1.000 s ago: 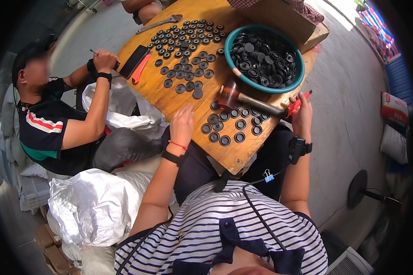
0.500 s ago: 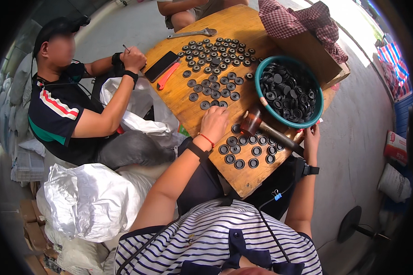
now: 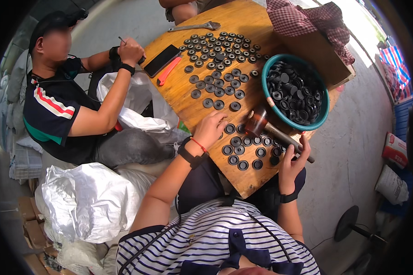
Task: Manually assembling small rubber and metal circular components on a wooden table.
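Observation:
My left hand (image 3: 210,130) rests low over the wooden table (image 3: 179,98), fingers loosely extended and apart, beside several round black discs (image 3: 230,129) with raised rims. Its fingertips partly cover one disc. Across the near part of the table lies a mallet (image 3: 256,123) with a reddish-brown head and a dark handle. By the end of that handle is my right hand (image 3: 293,170), thumb and fingers apart, nothing visible between them. Just beyond stands a teal basin (image 3: 326,107) heaped with black discs (image 3: 293,89).
More discs with metal-looking centres (image 3: 215,46) cover the table's far half. An adjustable wrench (image 3: 195,27), a phone (image 3: 161,61) and a red cutter (image 3: 170,70) lie there too. A cardboard box (image 3: 307,52) bears checked cloth. A person (image 3: 73,105) sits at left, holding something thin.
My right hand has moved left and nearer, from beside the basin to the mallet handle's end. My left hand has drawn slightly nearer me, away from the discs ahead.

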